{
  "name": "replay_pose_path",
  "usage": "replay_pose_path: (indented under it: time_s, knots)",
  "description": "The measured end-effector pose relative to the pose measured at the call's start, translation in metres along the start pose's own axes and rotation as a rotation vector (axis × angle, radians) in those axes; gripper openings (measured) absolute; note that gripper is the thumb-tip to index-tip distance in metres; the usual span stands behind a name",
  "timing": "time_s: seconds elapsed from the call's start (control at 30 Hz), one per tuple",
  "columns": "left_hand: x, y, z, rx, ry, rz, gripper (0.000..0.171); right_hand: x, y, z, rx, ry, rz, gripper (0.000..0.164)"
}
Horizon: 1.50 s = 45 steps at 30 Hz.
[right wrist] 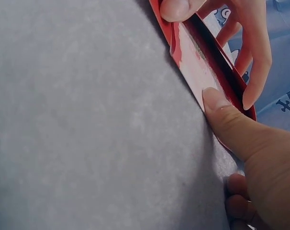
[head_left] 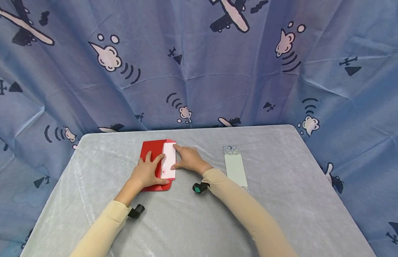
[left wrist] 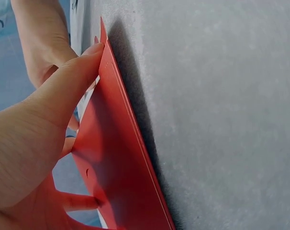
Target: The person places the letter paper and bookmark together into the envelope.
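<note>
A red envelope (head_left: 150, 145) lies toward the table's back left, its mouth facing right and gaping in the right wrist view. Part of a white-and-pink card (head_left: 168, 157) sits at that mouth over the red flap. My left hand (head_left: 147, 174) spreads across the envelope and holds it, thumb at the near corner by the flap, other fingers on the upper panel. From the right, my right hand (head_left: 191, 159) grips the card's outer edge. Its thumb (right wrist: 219, 103) presses on the card's face; the index finger reaches the far end. The card's inner part is hidden inside the envelope.
A pale green card with a patterned end (head_left: 235, 166) lies to the right, partly behind the right sleeve (head_left: 240, 203). Grey cloth covers the table (head_left: 173, 228). A blue printed curtain (head_left: 199, 78) hangs behind its back edge.
</note>
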State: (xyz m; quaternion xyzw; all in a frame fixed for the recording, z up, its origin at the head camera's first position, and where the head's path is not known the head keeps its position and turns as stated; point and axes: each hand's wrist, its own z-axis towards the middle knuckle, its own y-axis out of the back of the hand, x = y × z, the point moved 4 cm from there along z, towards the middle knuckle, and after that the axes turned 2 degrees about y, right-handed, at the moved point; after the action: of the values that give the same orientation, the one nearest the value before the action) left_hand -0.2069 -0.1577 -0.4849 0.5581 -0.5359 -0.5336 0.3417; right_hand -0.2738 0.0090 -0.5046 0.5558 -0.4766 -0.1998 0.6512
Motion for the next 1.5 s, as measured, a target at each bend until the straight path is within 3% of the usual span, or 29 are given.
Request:
replay_pose_path:
  time_s: [1.5]
  knots:
    - [0.001,-0.002,0.001,-0.003,0.012,0.009,0.106,0.008,-0.006,0.012,0.028,-0.014,-0.028,0.099]
